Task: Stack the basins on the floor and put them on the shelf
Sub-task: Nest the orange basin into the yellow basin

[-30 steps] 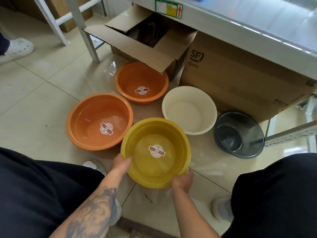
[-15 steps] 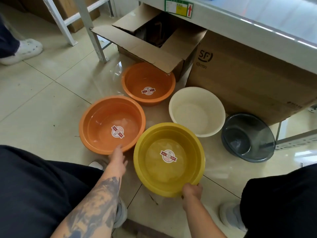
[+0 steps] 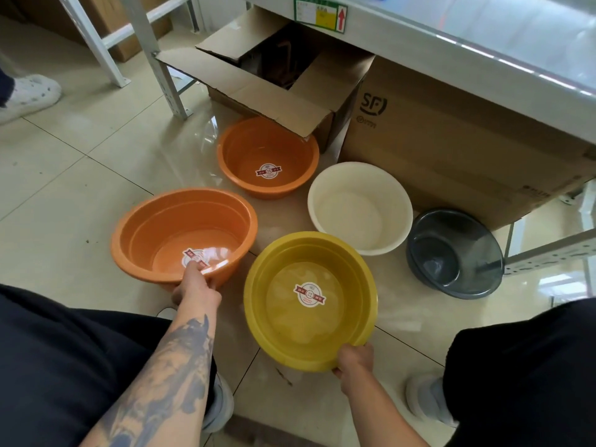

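Observation:
Several basins sit on the tiled floor. My left hand (image 3: 196, 285) grips the near rim of a large orange basin (image 3: 167, 227), which is tilted up toward me. The near rim of the yellow basin (image 3: 283, 324) is held by my right hand (image 3: 354, 361), and this basin leans slightly too. A smaller orange basin (image 3: 267, 150) rests farther back, beside a white basin (image 3: 359, 206). At the right lies a dark grey basin (image 3: 451, 253). The metal shelf (image 3: 483, 43) runs across the top right.
An open cardboard box (image 3: 258, 79) and a large closed SF box (image 3: 451, 140) stand under the shelf behind the basins. A shelf post (image 3: 161, 66) rises at the left. Someone's white shoe (image 3: 29, 95) is at the far left. My knees frame the bottom corners.
My left hand let go of the yellow basin, moved left and took the large orange basin's rim, tilting it up. My right hand kept the yellow basin.

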